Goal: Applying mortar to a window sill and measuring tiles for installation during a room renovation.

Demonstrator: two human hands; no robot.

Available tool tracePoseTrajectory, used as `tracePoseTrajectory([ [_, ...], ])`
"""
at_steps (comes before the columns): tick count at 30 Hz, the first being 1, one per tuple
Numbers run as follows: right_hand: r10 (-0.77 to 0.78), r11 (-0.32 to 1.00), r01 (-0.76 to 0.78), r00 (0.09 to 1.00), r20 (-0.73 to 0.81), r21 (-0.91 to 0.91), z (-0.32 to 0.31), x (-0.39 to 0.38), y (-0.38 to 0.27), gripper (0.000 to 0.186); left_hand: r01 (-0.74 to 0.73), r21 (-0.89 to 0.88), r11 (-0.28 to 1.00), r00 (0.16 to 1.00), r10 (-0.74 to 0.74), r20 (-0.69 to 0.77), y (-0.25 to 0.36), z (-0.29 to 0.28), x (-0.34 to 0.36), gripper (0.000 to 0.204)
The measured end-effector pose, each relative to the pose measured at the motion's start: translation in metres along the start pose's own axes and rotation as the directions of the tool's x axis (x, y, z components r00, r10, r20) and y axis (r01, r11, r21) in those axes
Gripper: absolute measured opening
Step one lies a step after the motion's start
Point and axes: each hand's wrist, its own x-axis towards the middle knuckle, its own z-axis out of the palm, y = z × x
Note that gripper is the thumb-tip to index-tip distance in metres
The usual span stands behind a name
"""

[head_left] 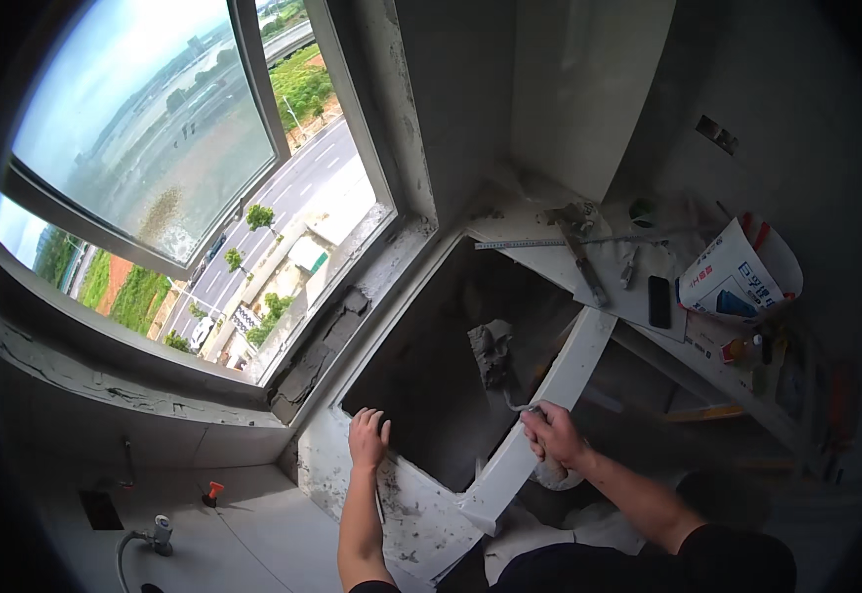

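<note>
My right hand point(552, 435) is closed round the handle of a trowel point(520, 403). A lump of grey mortar point(491, 348) lies on its blade, above a dark rectangular opening in a white counter point(416, 514). My left hand point(369, 438) rests on the counter at the opening's left corner, fingers bent toward the edge and a little apart. It seems to hold nothing. Between the opening and the window, a bed of cracked grey mortar point(322, 348) lies along the sill. A white strip point(569, 366) borders the opening's right side, beside my right hand.
An open window point(144, 128) stands at the left. On the far right counter lie a mortar-stained tool point(584, 267), a black phone point(659, 301), a long ruler point(520, 244) and a white printed bag or bucket point(742, 272). A valve with a hose point(161, 534) is at the lower left.
</note>
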Motion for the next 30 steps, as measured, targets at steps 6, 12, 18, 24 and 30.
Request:
tracePoseTrajectory([
  [6, -0.287, 0.921, 0.233, 0.948, 0.138, 0.312, 0.157, 0.138, -0.104, 0.032, -0.193, -0.107, 0.975, 0.967, 0.207, 0.15, -0.05, -0.002, 0.017, 0.02],
  [12, -0.557, 0.683, 0.401, 0.827, 0.079, 0.61, 0.255, 0.251, -0.169, 0.047, -0.105, -0.16, 0.982, 0.972, 0.135, 0.191, -0.05, -0.015, 0.019, 0.022],
  [18, 0.022, 0.565, 0.089, 0.992, -0.123, 0.82, 0.249, 0.437, -0.075, 0.048, -0.137, -0.182, 0.974, 0.968, 0.171, 0.185, -0.037, -0.007, 0.03, 0.02],
  [24, -0.1, 0.658, 0.048, 0.995, 0.023, 0.751, 0.288, 0.438, -0.078, 0.049, -0.096, -0.185, 0.978, 0.968, 0.136, 0.213, -0.057, -0.02, 0.028, 0.021],
  [30, -0.014, 0.707, 0.084, 0.994, -0.105, 0.702, 0.256, 0.402, -0.064, 0.05, -0.111, -0.204, 0.973, 0.972, 0.15, 0.184, -0.054, -0.012, 0.031, 0.024],
])
